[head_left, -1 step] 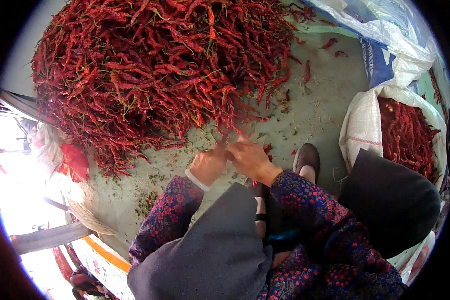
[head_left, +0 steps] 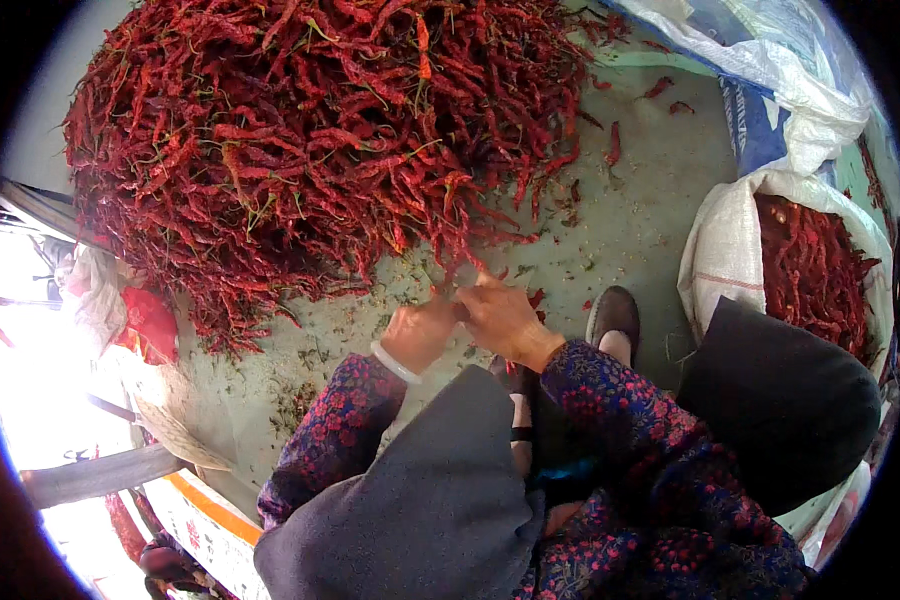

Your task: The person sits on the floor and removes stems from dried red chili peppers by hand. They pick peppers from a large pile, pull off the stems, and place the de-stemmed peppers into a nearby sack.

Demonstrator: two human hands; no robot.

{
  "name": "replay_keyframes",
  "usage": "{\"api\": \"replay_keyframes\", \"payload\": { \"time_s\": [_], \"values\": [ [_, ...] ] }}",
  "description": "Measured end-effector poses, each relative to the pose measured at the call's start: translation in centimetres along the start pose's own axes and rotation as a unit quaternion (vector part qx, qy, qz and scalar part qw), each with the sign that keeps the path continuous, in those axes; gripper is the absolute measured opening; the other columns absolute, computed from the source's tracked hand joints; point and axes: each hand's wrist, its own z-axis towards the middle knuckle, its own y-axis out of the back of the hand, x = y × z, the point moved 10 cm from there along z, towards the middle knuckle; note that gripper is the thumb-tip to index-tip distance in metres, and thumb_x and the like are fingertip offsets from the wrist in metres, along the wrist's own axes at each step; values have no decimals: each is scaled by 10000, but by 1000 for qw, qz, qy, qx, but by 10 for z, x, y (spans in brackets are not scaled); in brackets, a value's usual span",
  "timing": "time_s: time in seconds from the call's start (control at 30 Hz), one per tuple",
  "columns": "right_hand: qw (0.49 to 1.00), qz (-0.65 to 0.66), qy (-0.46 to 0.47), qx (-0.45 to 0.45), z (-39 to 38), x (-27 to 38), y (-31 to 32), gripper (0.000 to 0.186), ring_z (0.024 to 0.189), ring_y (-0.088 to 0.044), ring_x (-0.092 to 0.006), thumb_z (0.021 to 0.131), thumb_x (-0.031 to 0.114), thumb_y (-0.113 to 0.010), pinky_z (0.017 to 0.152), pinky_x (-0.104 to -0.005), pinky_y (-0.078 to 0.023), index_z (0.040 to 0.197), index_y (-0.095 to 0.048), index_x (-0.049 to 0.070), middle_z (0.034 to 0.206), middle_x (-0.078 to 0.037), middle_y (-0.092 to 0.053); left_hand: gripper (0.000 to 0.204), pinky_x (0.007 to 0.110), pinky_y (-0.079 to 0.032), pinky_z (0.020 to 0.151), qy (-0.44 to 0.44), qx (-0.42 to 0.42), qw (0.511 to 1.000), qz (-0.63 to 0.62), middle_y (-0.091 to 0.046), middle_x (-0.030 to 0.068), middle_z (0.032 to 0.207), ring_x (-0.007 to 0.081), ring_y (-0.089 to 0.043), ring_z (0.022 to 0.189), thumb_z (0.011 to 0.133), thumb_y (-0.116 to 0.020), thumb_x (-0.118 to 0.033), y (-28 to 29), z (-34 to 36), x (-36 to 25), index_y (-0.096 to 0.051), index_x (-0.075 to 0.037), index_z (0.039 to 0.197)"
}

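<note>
Touching: left hand (head_left: 417,332) and right hand (head_left: 503,318), fingers curled; whether they pinch anything cannot be told.
Dried red chillies (head_left: 310,150): heaped far and left, the near edge just beyond the hands.
White woven sack (head_left: 722,245): right, open-mouthed, holding more chillies.
White bracelet (head_left: 395,362): around the left wrist.

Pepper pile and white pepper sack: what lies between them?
Head view: grey-green floor with loose red peppers and scraps; a brown shoe lower in frame.
</note>
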Motion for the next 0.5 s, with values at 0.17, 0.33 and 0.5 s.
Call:
{"api": "replay_keyframes", "payload": {
  "time_s": [0.17,0.33,0.5],
  "values": [
    [986,107,-129,-15,-5,-25,8,303,762,-558,-307,618,209,-615,626,-411,-451,862,-507,67,767,-97,-580,196,385,-435,526,221,9,901,-373,-568,144,644,293,-576,618,733,-574,-216,-16,5,71,-574,-23,773],
    [966,126,-222,-33,-13,-67,9,246,683,-579,-286,596,247,-629,609,-382,-451,753,-597,60,686,-145,-583,316,397,-442,582,266,13,957,-119,-575,161,642,308,-574,634,710,-586,-329,-36,70,83,-603,-18,762],
    [859,411,-285,-109,-23,-98,16,71,587,-532,-111,652,38,-592,535,-261,-416,715,-580,7,610,-44,-564,287,388,-428,548,193,-71,964,-167,-558,164,602,299,-549,569,701,-596,-308,-42,56,78,-602,-22,691]
  ]
}}
